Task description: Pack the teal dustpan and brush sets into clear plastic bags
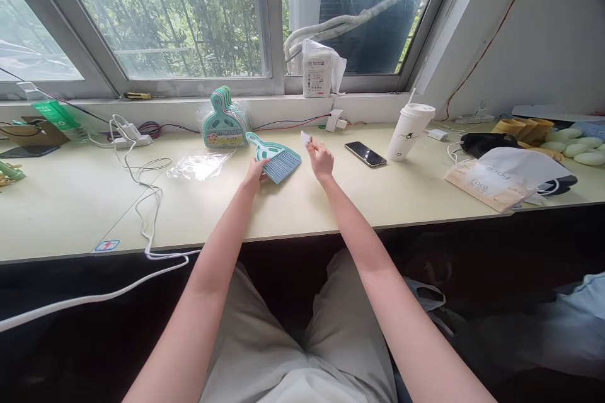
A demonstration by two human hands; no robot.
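My left hand (255,174) is closed on the lower left edge of a small teal dustpan-and-brush set (269,150), whose grey-blue bristles (283,167) face up toward me. To its right, my right hand (322,161) pinches a small white slip (305,137), perhaps paper or a label; any print on it is too small to read. The slip is held apart from the dustpan set, just beyond its right side. Behind my left hand stands a row of similar dustpan sets (222,119) in clear plastic. A crumpled clear plastic wrapper (201,165) lies left of my left hand.
Right of my hands are a phone (365,154), a white cup with a straw (410,132) and a tissue pack (491,179). White cables (146,208) run over the table (61,214) on the left. A wrapped package (319,72) sits on the sill.
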